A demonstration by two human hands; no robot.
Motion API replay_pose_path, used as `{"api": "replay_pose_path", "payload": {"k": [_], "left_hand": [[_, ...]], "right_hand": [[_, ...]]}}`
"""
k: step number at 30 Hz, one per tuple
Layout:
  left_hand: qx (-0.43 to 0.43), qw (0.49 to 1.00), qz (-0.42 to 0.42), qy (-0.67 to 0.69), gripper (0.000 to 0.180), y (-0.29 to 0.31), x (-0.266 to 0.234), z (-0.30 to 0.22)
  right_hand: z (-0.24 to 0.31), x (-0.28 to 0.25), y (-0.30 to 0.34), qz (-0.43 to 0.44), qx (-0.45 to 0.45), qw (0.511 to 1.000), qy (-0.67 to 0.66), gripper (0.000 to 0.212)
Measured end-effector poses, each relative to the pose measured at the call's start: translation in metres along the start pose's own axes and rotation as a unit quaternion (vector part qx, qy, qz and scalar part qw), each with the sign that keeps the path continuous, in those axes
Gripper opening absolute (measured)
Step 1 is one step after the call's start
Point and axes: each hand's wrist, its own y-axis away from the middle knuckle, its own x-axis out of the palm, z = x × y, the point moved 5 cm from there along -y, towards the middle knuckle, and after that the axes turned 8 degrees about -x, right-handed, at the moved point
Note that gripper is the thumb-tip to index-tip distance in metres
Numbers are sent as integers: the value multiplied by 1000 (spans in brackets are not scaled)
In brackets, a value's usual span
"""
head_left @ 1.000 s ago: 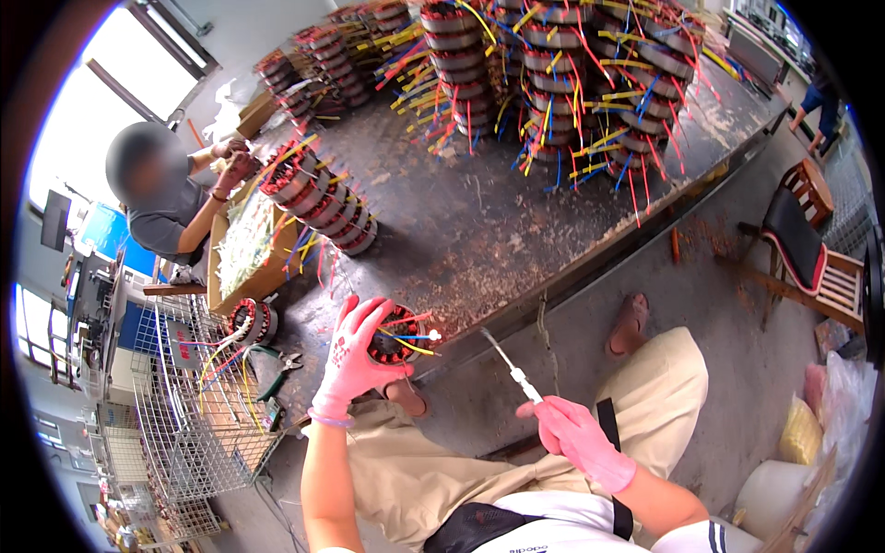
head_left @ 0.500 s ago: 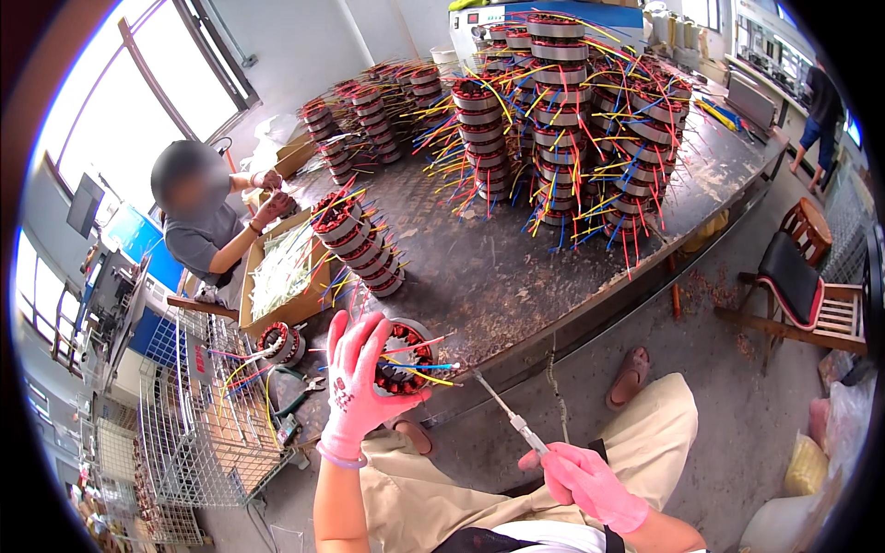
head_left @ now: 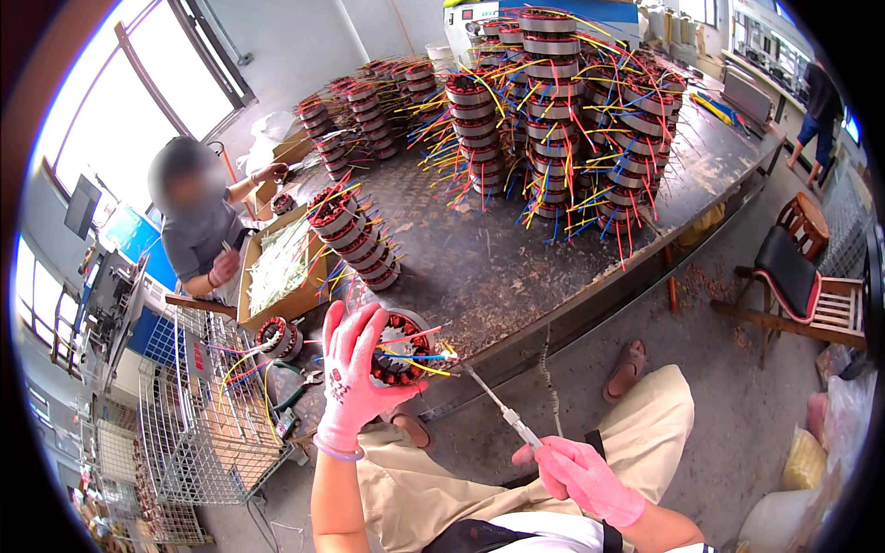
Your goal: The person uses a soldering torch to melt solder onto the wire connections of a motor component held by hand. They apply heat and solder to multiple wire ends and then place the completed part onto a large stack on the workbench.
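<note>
In the head view, the left hand [head_left: 355,382], fingers [head_left: 371,330] spread wide, grips a wire-wound ring [head_left: 421,326] at the tabletop's [head_left: 479,267] near edge, while the right hand [head_left: 590,481], fingers closed round a slim rod-like tool [head_left: 518,424], has brought its tip [head_left: 472,373] nearer, just beside the wire ends [head_left: 449,356], where work seems centred.

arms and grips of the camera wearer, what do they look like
The left grip wears a pink glove with dark print on its back; a pale purple band circles that wrist. The right grip wears a pink glove too, with no print visible. The forearms are bare where they show.
</note>
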Motion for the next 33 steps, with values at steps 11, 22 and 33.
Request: {"api": "replay_pose_path", "payload": {"k": [11, 22, 33], "left_hand": [[2, 1000, -2, -2, 97, -2, 1, -1], [12, 1000, -12, 4, 95, -2, 3, -2], [32, 992, -33, 121, 93, -8, -60, -31]], "right_hand": [[1, 0, -1, -6, 16, 1000, -14, 36], [1, -1, 1, -15, 24, 999, -23, 33], [35, -40, 24, -153, -52, 987, 26, 35]]}}
